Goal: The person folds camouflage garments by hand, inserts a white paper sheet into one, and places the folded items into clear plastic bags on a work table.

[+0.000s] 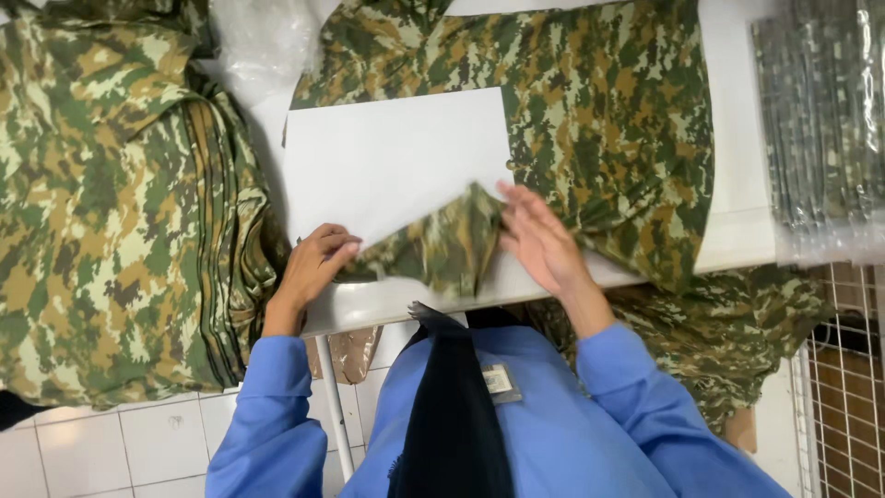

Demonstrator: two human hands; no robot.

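While the camouflage shirt (590,120) lies spread on the white surface (737,184) with a white cardboard sheet (387,157) on it, the left hand (313,263) pinches the folded sleeve (442,244), and the right hand (539,240) presses flat, fingers open; the crease is best kept tight against the board's edge.

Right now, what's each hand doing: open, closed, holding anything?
Left hand: closed, pinching the folded camouflage fabric at its left edge.
Right hand: open, fingers flat, pressing the same fabric.
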